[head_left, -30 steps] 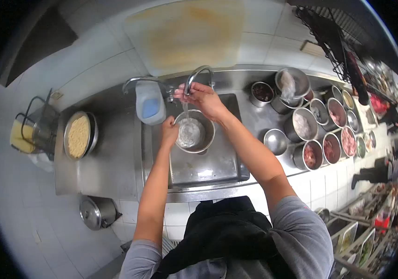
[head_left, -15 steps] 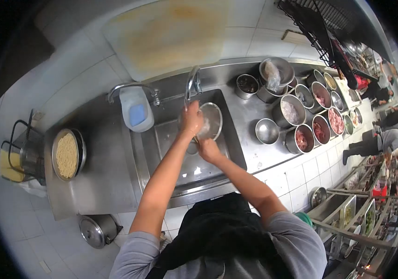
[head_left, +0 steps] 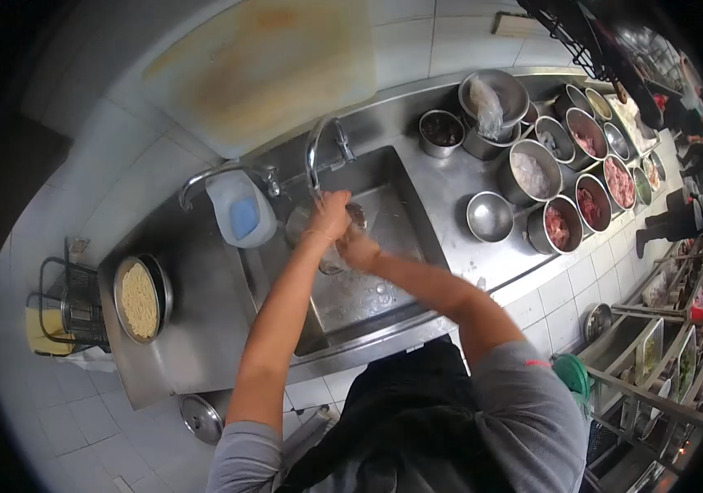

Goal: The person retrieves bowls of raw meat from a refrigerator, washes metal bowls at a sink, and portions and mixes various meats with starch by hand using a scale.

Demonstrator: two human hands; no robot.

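Observation:
Over the steel sink [head_left: 376, 287], my left hand [head_left: 331, 215] is beneath the curved faucet [head_left: 312, 160], its fingers closed at a metal pot [head_left: 297, 223]. My right hand [head_left: 357, 248] is close beside it on the right, blurred by motion, and its fingers are hard to make out. The pot is mostly hidden behind both hands, so its tilt and contents cannot be told. Drops of water lie on the sink floor.
A plastic container with a blue block [head_left: 244, 217] stands left of the sink, near a second faucet [head_left: 224, 174]. Farther left is a bowl of noodle-like food [head_left: 140, 300]. An empty steel bowl [head_left: 489, 217] and several pots of meat [head_left: 558, 228] stand right. People are at far right.
My hands have come together at the pot, which was upright under the faucet a second ago, then tipped. The camera view has turned and shifted.

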